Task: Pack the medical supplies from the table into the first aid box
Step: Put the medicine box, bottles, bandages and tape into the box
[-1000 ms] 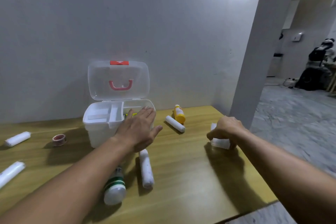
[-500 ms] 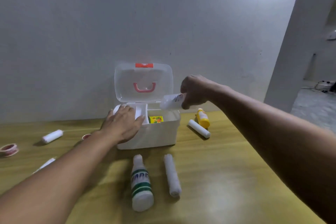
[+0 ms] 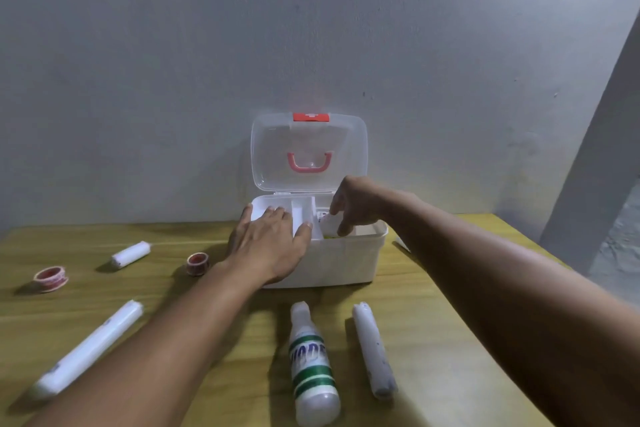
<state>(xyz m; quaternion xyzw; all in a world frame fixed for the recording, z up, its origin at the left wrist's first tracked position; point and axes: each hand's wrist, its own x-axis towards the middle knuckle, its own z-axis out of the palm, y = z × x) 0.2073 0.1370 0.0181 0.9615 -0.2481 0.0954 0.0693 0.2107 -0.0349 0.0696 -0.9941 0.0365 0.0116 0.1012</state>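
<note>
The white first aid box (image 3: 346, 258) stands at the back of the table, its clear lid (image 3: 308, 151) up against the wall. My left hand (image 3: 272, 244) lies flat on the box's left inner tray and front rim. Inside the right compartment, my right hand (image 3: 351, 206) has its fingers curled around a small white container (image 3: 327, 222). In front of the box lie a green-striped white bottle (image 3: 313, 366) and a white bandage roll (image 3: 372, 348). Left of the box are two red tape rolls (image 3: 197, 263) (image 3: 51, 278), a short bandage roll (image 3: 131, 254) and a long white roll (image 3: 86, 350).
A grey wall rises right behind the box. The wooden table (image 3: 433, 340) has its right edge running diagonally under my right forearm. A white item (image 3: 401, 243) peeks out behind that forearm. A pillar (image 3: 602, 156) stands at the far right.
My right hand has come down from above the box into its right compartment with the white container. My left hand stays on the box. The camera has swung left.
</note>
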